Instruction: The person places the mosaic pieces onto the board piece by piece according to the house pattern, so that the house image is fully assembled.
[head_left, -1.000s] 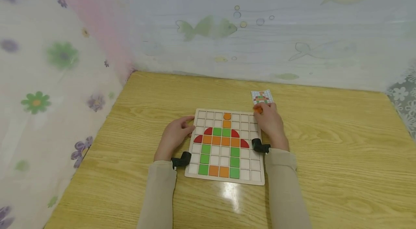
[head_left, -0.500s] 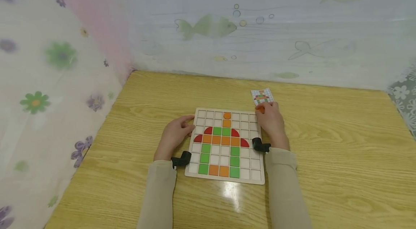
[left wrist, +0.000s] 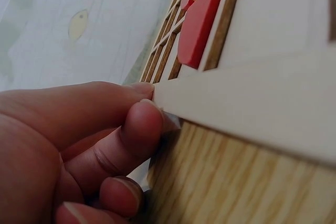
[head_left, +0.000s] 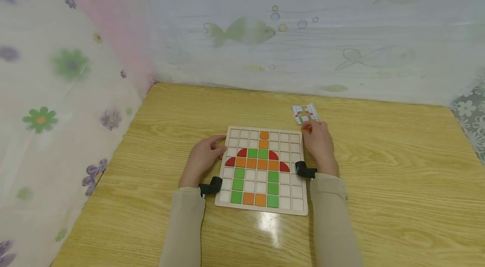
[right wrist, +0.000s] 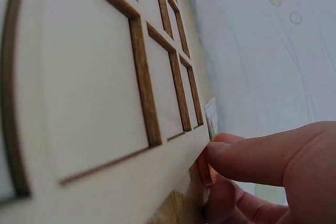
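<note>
A wooden grid board [head_left: 261, 209] lies on the table, with green, orange and red tiles set in it as a figure and an orange disc [head_left: 264, 135] at the top. Beside its left edge rests my left hand [head_left: 202, 159]; thumb and a fingertip touch the rim, while the other fingers [left wrist: 119, 195] bend loosely. Past the board's far right corner my right hand [head_left: 320, 142] pinches a small orange piece [right wrist: 204, 167] between thumb and finger, mostly covered, its shape unclear. Just beyond that hand is a printed pattern card [head_left: 304, 112] showing a similar figure.
The wood-grain table [head_left: 394, 174] extends to both sides of the board. A wall covering with fish drawings [head_left: 242, 33] rises behind it, and a flowered covering [head_left: 41, 119] stands at the left. A black wrist camera sits on each wrist.
My right hand has shifted slightly right and toward me with the orange piece, uncovering more of the pattern card. The left hand and the tiles on the board stay as they were.
</note>
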Tool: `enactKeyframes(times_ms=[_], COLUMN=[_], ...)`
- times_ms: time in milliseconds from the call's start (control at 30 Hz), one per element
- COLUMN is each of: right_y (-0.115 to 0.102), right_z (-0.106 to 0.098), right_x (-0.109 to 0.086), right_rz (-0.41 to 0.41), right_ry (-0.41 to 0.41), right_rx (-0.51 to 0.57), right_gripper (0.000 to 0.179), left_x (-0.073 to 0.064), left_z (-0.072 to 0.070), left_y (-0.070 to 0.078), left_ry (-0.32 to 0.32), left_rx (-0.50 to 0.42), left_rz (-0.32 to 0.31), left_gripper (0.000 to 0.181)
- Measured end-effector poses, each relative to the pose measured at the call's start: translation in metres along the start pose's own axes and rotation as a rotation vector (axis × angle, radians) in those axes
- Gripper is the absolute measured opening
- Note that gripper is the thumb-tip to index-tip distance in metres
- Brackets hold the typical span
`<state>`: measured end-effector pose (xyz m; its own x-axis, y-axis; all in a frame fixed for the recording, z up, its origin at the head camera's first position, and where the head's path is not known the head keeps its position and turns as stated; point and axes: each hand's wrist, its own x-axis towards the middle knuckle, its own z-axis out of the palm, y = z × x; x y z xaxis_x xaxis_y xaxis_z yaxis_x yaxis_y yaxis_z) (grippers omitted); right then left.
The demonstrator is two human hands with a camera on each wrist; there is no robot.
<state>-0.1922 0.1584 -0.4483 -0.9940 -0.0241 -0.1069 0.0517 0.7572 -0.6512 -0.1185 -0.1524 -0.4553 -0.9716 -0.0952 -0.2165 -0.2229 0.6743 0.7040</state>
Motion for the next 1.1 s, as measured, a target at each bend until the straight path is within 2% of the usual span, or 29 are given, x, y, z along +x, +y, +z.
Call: enactKeyframes(times_ms=[133, 367, 633, 867, 1100], right_y=[0.003, 0.005, 0.009, 0.015, 0.011], right_z=[-0.003, -0.009, -0.01, -0.012, -0.01], right_x=[-0.001, -0.004, -0.009, -0.009, -0.006], right_rz=[0.011, -0.008, -0.033, -0.015, -0.048], right_ry=[-0.003, -0.025, -0.018, -0.032, -0.038], right_rx=[0.011, 0.02, 0.04, 0.11, 0.12], right_gripper=[0.026, 0.025, 0.024, 0.028, 0.03], left_x=[0.0, -0.001, -0.001, -0.001, -0.001], left_z=[-0.001, -0.001, 0.0, 0.001, 0.0], left_y=[0.0, 0.001, 0.001, 0.0, -0.001], left_ry=[-0.003, 0.002, -0.012, -0.011, -0.01], left_rx=[-0.001, -0.009, 0.004, 0.0, -0.012], left_rz=[0.002, 0.004, -0.007, -0.01, -0.006], left_gripper=[0.038, 0.038, 0.04, 0.038, 0.038])
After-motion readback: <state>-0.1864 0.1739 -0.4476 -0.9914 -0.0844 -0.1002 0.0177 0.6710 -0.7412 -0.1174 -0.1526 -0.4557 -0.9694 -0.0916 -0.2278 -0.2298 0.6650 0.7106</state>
